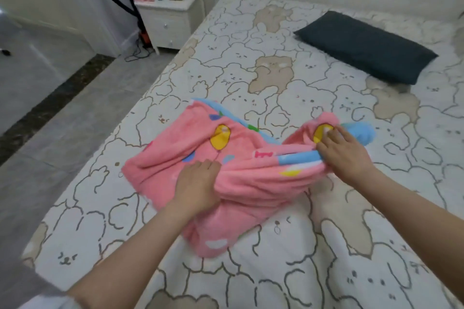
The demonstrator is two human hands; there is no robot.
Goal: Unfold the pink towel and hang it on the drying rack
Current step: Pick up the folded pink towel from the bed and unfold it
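Head view is showing the pink towel (233, 178) lying bunched and partly folded on the bed (326, 246). Left hand (197, 183) is gripping a fold near the towel's middle, fingers curled into the cloth, while right hand (342, 152) is pinching its blue-striped right edge. Beyond, a dark pillow (364, 46) is lying.

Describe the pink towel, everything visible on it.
The pink towel looks like soft, fleecy cloth, pink with yellow balloon shapes, small blue, green and white patches and a light blue band along one edge. It lies bunched and partly folded on the bed, near its left side, with deep creases between the hands. The left hand grips a gathered fold near its middle; the right hand holds its right end, fingers over a yellow balloon. It is not spread flat. No drying rack shows.
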